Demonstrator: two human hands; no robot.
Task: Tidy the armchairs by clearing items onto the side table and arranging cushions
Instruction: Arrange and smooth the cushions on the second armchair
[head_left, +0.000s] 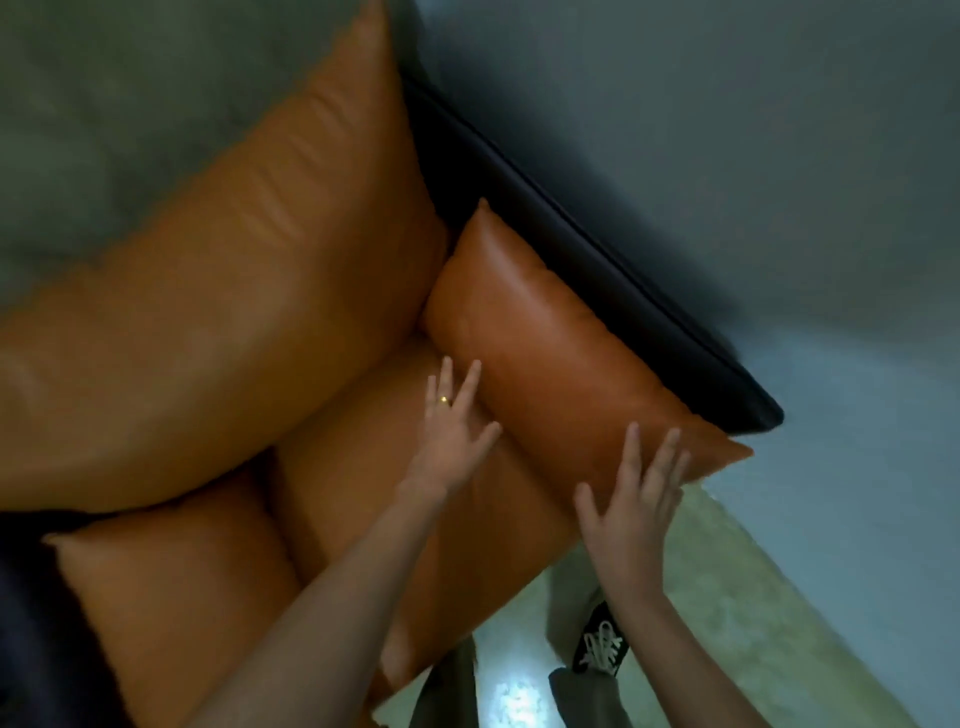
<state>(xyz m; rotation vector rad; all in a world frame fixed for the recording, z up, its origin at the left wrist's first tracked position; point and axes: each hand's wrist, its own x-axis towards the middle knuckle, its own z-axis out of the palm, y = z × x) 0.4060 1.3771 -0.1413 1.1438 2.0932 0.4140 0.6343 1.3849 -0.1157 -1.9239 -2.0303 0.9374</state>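
Item: small orange leather cushion, oblong, lying tilted along the armchair's right side, propped against the dark armrest. Its far corner points up toward the chair's back; its near corner juts past the front end of the armrest.

Your right hand: fingers spread and straight, palm toward the cushion's near end. The fingertips overlap the cushion's lower edge; whether they touch it you cannot tell from this blurred view. Nothing is gripped.

Your left hand: fingers likewise spread wide, a ring on one of them, reaching over the seat cushion just beside the small cushion's inner long edge. Contact with it cannot be told. Nothing is held.

Surrounding: large orange back cushion, plump and creased, filling the upper left and resting on the seat. A second small orange cushion lies at the chair's left side, lower left of the view, against a dark armrest edge.

Below the chair front: pale glossy floor with a light reflection, your grey trouser legs, and one black shoe with white laces. Grey wall behind the armrest.
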